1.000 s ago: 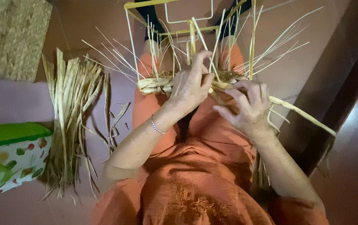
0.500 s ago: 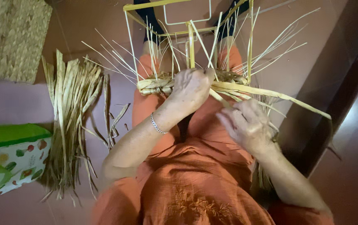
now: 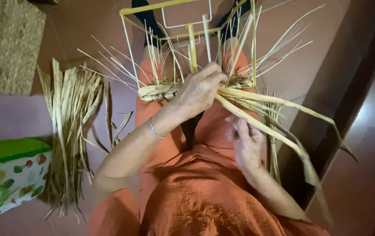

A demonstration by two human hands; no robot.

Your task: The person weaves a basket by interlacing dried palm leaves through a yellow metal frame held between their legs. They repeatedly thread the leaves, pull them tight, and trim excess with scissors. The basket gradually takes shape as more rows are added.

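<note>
Her left hand (image 3: 200,89) pinches the woven braid (image 3: 161,90) on the wire frame (image 3: 192,32), while long straw strips (image 3: 275,126) trail toward four o'clock past her blurred, loosely open right hand (image 3: 246,144).

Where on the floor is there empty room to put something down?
Bare floor lies right of the wire frame, up to the dark wooden beam. Another patch sits between the woven mat and the green box. Around the dried leaf pile and both hands it is crowded.
</note>
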